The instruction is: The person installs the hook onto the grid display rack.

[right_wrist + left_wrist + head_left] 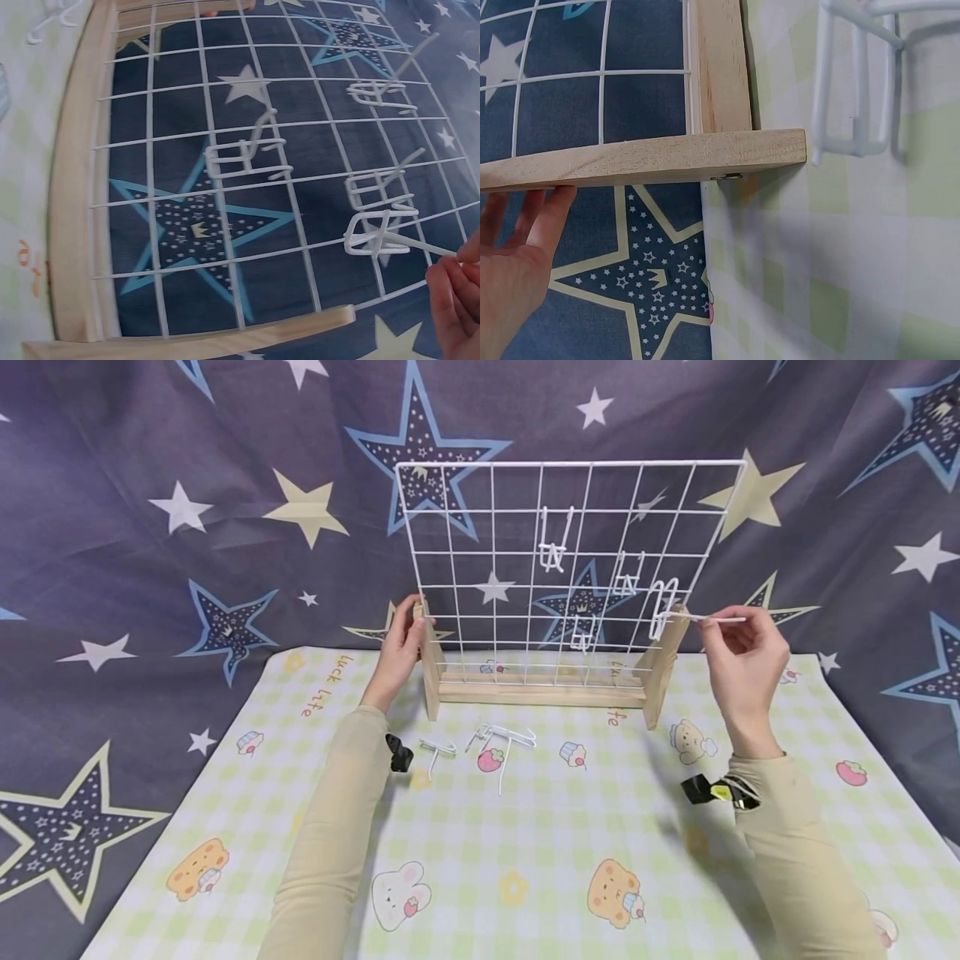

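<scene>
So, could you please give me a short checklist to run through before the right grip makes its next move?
1. Right grip pinching the held hook by its stem: ok.
2. Held hook lodged on the wire grid: cannot tell; it overlaps the wires near the right edge.
3. Left grip on the left wooden post: ok.
4. Wooden stand upright on the table: ok.
5. Three other hooks hanging on the grid: ok.
6. Table in front of the stand free of loose hooks: not ok; some lie there.
</scene>
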Available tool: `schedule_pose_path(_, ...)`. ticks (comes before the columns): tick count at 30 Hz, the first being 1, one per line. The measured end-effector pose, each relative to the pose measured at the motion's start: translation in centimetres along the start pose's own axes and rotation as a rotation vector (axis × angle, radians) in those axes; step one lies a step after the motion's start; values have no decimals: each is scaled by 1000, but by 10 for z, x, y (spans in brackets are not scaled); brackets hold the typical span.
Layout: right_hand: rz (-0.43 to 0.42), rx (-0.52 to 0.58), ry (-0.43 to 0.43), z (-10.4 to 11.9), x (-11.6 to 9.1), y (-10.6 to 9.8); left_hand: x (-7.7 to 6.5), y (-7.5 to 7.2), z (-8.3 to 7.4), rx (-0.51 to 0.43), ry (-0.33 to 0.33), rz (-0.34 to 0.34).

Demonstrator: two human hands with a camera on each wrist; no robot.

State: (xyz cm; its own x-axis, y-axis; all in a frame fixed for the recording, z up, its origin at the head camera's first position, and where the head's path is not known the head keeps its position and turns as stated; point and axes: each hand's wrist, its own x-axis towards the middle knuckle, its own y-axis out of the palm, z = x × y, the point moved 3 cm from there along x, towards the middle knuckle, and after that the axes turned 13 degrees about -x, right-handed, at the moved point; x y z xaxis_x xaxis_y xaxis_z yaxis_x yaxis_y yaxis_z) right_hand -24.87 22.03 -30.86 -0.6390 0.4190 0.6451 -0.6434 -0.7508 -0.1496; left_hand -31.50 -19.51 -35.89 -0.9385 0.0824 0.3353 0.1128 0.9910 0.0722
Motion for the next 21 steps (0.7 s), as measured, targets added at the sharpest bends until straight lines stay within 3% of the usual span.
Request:
schedule_pose_path(5, -31, 48, -6, 15, 10, -3, 0, 0, 0, 11, 0, -1)
schedule_pose_path(12, -102, 49, -104, 47, 20, -6, 0, -2, 1, 17, -7, 3)
schedule_pose_path(21, -175, 67, -114, 65, 42, -6, 0, 0, -1, 11, -1, -1)
